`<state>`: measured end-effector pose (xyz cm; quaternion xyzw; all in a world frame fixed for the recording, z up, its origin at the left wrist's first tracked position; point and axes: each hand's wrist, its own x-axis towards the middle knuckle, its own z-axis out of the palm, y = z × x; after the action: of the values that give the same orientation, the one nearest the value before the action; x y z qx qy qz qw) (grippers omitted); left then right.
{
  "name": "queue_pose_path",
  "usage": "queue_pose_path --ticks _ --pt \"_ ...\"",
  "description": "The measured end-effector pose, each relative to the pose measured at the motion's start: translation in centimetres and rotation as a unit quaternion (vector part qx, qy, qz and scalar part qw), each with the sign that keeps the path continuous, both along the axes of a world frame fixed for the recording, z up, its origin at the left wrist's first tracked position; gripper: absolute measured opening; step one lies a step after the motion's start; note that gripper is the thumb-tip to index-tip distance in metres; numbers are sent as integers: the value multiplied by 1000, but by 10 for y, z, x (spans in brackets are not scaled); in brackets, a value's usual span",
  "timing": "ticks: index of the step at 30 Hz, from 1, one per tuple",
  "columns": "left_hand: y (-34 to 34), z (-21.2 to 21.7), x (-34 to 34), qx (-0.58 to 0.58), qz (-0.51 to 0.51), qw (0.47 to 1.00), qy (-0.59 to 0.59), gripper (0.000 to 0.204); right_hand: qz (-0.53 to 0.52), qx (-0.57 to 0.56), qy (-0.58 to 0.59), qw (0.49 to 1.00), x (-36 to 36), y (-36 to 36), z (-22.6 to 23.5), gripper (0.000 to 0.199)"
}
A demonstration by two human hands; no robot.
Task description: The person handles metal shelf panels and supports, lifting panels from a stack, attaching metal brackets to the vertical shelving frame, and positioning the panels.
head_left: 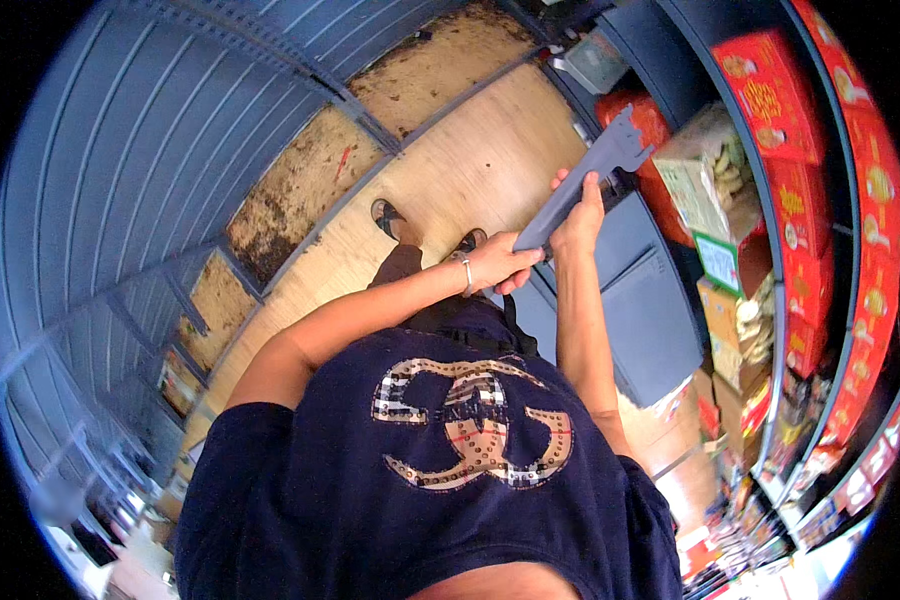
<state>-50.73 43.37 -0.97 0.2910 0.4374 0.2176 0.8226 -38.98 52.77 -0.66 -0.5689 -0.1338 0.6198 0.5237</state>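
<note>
— What does the person have in hand?

— A grey metal shelf bracket [582, 180], held out over the wooden floor [470, 160]. The left hand [505, 262] is closed around its lower end; the right hand [580, 220] grips it partway up, fingers wrapped round.

— And around them?

— Dark grey shelf boards [640, 290] just beyond the hands, with red boxes [770, 95] stacked on the shelving further right.
</note>
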Motion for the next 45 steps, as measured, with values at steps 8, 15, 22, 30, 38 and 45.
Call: queue_pose_path --ticks 8,15,22,30,38,45 --pt "5 -5 29 -3 -63 997 49 25 -58 -18 -4 998 37 -25 -11 21" --pt "14 -19 57 -46 -49 997 46 23 -89 -35 -143 985 58 -30 -7 42" --pt "20 -51 81 112 -323 919 195 29 -137 -183 -298 927 82 -75 -87 73" --pt "2 -146 21 141 -300 923 194 40 -94 -270 -582 762 234 -132 -198 72" --pt "-69 -206 -193 -13 -253 834 491 35 -4 -289 -608 739 358 -119 -282 67" --pt "-134 -194 -191 -50 -247 797 548 29 78 -328 -623 706 360 -101 -315 67"
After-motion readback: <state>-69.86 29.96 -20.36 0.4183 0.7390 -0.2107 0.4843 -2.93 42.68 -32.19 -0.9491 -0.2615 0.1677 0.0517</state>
